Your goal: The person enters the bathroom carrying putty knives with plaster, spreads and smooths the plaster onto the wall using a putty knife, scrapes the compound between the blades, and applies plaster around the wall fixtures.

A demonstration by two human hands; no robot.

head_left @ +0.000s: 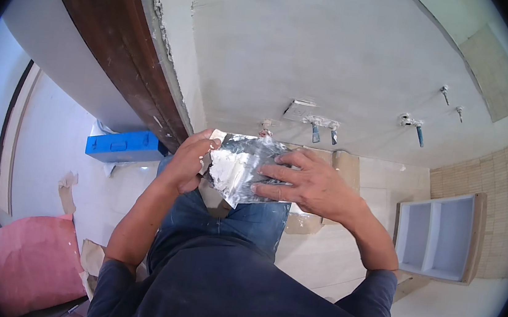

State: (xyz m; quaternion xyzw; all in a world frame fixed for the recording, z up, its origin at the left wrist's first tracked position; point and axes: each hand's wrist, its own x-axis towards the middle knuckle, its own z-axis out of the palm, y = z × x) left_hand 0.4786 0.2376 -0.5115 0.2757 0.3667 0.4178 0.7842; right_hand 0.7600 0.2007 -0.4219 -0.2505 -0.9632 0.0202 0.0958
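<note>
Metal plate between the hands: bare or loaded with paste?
Partly loaded: white paste lies on the left of the plate; grey shows near the right hand.

Grey wall [339, 56] beside dark wooden frame [118, 33], pale floor [330, 262], open shelf unit [476, 240].

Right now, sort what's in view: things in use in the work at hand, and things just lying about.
In use:
- metal plate
- white paste, on the plate
- left hand, curled at the plate's left edge
- right hand, fingers over the plate

Apparently lying about:
- blue box
- pink sheet
- brown scrap
</note>
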